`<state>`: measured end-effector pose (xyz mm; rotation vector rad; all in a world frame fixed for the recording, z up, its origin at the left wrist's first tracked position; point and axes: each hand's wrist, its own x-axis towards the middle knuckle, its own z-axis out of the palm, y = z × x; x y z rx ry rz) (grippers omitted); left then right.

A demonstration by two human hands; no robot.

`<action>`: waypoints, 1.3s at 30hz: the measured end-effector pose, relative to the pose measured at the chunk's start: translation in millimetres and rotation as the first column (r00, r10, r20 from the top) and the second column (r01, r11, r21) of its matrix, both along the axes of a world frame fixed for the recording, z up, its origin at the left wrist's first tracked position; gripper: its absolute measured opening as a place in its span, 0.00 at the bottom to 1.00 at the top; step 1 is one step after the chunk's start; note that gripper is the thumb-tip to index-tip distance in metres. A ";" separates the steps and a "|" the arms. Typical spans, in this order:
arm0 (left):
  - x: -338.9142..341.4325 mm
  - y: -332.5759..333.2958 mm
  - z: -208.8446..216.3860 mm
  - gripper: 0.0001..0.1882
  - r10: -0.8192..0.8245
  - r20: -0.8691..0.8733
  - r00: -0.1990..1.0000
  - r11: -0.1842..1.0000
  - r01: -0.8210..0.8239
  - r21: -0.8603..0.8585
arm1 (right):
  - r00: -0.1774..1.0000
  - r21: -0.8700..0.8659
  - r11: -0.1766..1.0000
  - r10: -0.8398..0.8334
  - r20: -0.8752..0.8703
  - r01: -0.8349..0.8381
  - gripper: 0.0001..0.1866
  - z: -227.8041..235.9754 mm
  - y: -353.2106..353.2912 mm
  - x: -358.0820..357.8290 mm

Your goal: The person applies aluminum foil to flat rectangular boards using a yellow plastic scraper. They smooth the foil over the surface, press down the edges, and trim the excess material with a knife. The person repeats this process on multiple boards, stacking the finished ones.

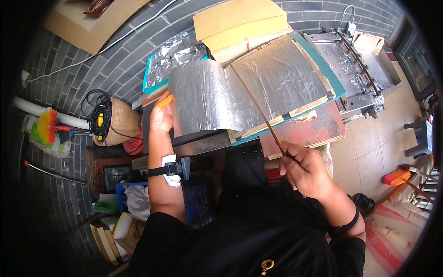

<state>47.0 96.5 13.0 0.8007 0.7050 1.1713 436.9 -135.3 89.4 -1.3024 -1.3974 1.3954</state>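
My left hand (161, 117), with orange covers on its fingertips, is at the left edge of a silver foil sheet (198, 99). It appears to grip that edge, though some fingers are hidden behind the foil. The sheet's left part curls upward. To its right, more foil (281, 69) lies flat on a paper-edged stack over a teal board (339, 83). My right hand (304, 168) is closed around the near end of a long thin brown stick (258, 104). The stick slants away across the foil, its far end near the fold between the two parts.
A blue-rimmed tray (150, 76) of crumpled foil stands behind on the left. Yellowish paper (240, 21) leans at the back. A metal frame machine (348, 64) is to the right. Below the board is a worn red panel (314, 131). A wicker basket (122, 122) with black cable stands left.
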 end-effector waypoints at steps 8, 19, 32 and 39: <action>14.8 3.3 2.4 0.21 -0.021 -0.034 0.999 1.000 0.022 0.009 | 0.996 0.206 0.978 0.000 0.084 -0.017 0.18 -11.9 -1.8 -1.6; 20.0 4.4 4.3 0.21 -0.031 -0.014 0.999 0.999 0.030 -0.015 | 0.995 0.191 0.982 -0.010 0.096 -0.009 0.17 -13.3 4.5 -4.9; 18.7 4.4 8.5 0.21 -0.039 -0.024 0.999 0.999 0.039 -0.009 | 1.000 0.008 1.000 -0.024 0.018 0.024 0.12 -1.4 9.3 -4.9; 8.9 5.7 5.1 0.21 0.058 -0.086 0.995 0.998 -0.055 0.039 | 0.998 0.227 0.974 -0.016 0.064 0.001 0.18 -15.5 -2.6 -2.0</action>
